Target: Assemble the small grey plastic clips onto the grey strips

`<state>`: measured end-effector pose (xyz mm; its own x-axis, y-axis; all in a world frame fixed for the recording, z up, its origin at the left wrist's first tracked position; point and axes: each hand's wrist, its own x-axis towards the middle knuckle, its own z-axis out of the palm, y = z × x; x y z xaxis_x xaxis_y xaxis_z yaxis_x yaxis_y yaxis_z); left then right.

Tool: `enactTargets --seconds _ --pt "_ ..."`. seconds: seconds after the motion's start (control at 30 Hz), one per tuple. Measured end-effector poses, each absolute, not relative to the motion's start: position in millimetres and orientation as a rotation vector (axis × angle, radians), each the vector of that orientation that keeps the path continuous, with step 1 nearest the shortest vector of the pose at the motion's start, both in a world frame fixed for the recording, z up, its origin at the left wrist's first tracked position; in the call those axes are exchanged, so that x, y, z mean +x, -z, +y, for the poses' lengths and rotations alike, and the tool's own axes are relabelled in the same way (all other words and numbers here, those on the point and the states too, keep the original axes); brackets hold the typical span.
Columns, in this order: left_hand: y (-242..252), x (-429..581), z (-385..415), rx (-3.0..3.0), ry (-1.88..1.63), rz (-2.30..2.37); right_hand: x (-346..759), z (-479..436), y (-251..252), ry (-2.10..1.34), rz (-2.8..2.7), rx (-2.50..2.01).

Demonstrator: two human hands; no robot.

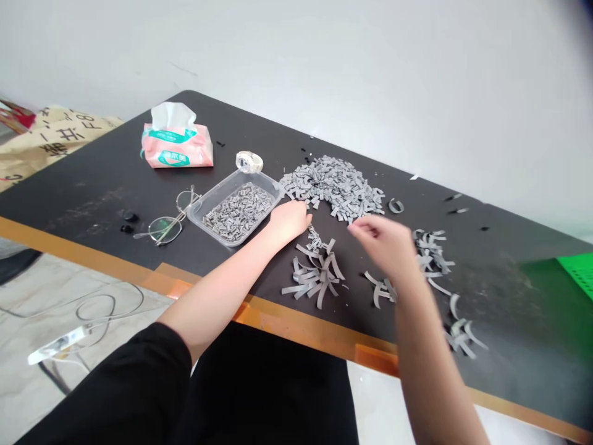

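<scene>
A heap of short grey pieces (340, 182) lies on the black table beyond my hands. My left hand (290, 221) is at the heap's near left edge, beside a clear plastic box (273, 188) holding small grey parts (238, 213); its fingers are curled, and what they hold, if anything, is too small to name. My right hand (382, 238) is at the heap's near right edge, thumb and fingers pinched together, their contents not discernible. Between the hands, nearer the front edge, lie a few small grey bits (315, 240) and a loose pile of longer grey strips (319, 272).
A tissue pack (178, 145), a white watch-like object (249, 162) and glasses (165, 229) are at the left. More grey strips (433, 253) lie right of my right hand, with others (462, 334) nearer the front. A green sheet (577, 272) is far right.
</scene>
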<state>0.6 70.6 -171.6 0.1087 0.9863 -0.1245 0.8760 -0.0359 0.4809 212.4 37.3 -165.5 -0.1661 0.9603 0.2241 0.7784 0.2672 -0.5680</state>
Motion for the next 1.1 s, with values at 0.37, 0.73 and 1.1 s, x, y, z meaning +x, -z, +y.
enactTargets --seconds 0.37,0.73,1.1 --pt "169 11 60 2.006 -0.199 1.855 195 35 210 -0.855 -1.712 -1.604" --pt "164 14 60 1.864 -0.63 1.408 193 27 184 -1.222 -1.143 -1.246" --pt "163 20 52 1.183 -0.915 0.65 195 15 164 -1.647 -0.826 -0.743"
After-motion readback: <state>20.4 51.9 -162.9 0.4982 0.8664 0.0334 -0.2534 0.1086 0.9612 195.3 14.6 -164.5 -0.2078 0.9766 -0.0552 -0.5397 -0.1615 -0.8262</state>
